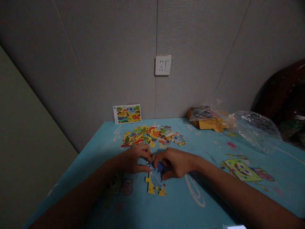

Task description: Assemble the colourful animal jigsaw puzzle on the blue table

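Two or more jigsaw puzzle pieces (156,182), blue with yellow edges, lie flat together on the blue patterned tablecloth (173,206). My left hand (137,158) reaches in from the left, its fingertips and thumb closed at the upper left edge of these pieces. On the right side, my right hand (175,161) pinches a dark blue jigsaw puzzle piece (160,168) at the top of the group, index finger above and thumb below. The fingers partly hide where the pieces meet. Beyond both hands is a heap of loose puzzle pieces (152,132).
A picture card (127,114) of colourful animals leans on the grey wall (107,63) behind the heap. To the back right lie a yellow package (207,123) and crumpled clear plastic (257,128). A white socket (163,65) is on the wall.
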`<state>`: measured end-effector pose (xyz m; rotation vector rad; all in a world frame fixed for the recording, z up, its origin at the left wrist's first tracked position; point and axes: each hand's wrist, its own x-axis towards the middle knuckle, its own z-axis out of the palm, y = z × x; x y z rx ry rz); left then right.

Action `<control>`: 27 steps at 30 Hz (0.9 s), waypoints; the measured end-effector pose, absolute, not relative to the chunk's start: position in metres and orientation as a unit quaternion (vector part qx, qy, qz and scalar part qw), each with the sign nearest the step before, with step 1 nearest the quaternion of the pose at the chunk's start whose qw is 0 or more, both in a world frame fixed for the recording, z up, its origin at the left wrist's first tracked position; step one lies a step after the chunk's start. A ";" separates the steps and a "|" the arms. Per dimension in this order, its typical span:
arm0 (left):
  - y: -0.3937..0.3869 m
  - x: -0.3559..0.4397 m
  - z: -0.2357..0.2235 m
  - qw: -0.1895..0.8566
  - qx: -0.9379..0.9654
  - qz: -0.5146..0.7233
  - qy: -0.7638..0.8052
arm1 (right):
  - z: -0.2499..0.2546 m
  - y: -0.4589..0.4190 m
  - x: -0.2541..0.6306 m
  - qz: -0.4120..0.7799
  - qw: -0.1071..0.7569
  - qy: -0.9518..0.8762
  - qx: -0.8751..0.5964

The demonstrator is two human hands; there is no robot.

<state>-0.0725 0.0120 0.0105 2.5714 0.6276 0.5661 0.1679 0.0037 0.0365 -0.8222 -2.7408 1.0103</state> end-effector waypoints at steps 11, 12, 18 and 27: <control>0.012 -0.073 0.010 0.217 0.927 0.202 0.229 | 0.033 0.006 0.169 0.350 0.052 -0.898 -0.260; 0.012 -0.073 0.009 0.218 0.928 0.202 0.227 | 0.033 0.007 0.169 0.348 0.054 -0.899 -0.261; 0.013 -0.074 0.009 0.221 0.928 0.202 0.222 | 0.033 0.008 0.170 0.346 0.058 -0.899 -0.261; 0.014 -0.074 0.006 0.224 0.928 0.203 0.218 | 0.030 0.009 0.170 0.355 0.066 -0.898 -0.254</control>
